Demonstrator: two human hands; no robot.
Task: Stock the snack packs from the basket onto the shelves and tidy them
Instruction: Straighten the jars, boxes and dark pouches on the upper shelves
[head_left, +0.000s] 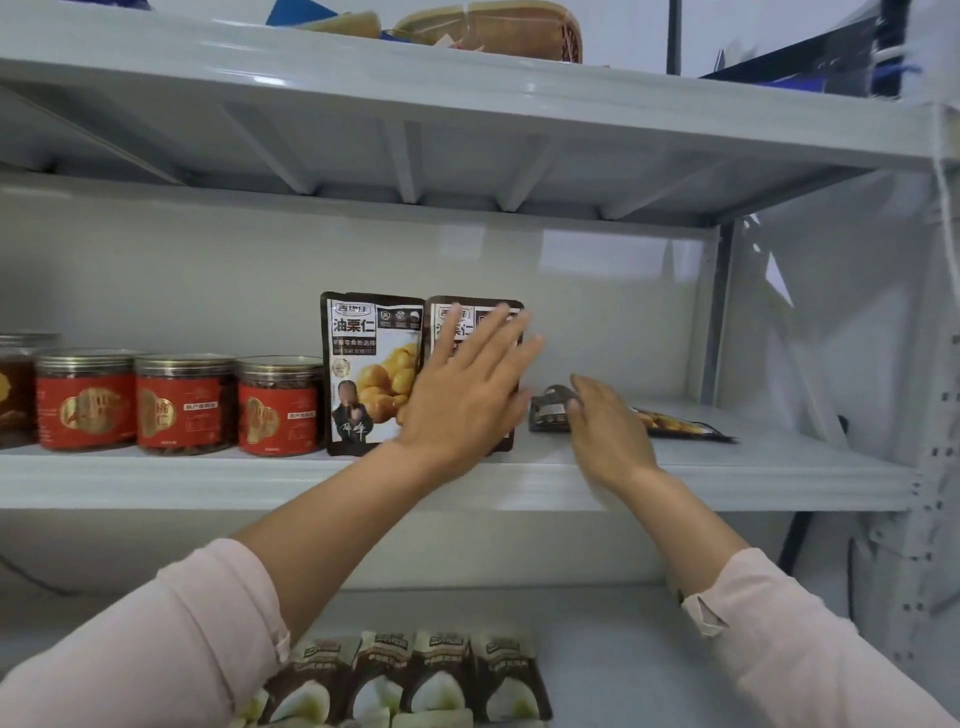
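Left hand (467, 384): fingers straight, flat against the standing pack (441, 325).
Right hand (608, 426): touching the fallen pack (675, 428), right on the shelf (779, 467); grip we cannot tell.
Tip: we'd brace the row, then stand it alongside.

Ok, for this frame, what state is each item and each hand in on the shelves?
First chestnut pack: upright, untouched.
Second chestnut pack: upright, beside the first.
Lying pack: flat on the middle shelf, one end lifted.
Red-label jars: upright, lids on.
Lower-shelf packs: side by side in a row.
Left hand: open, flat against Second chestnut pack.
Right hand: on Lying pack, grip unclear.
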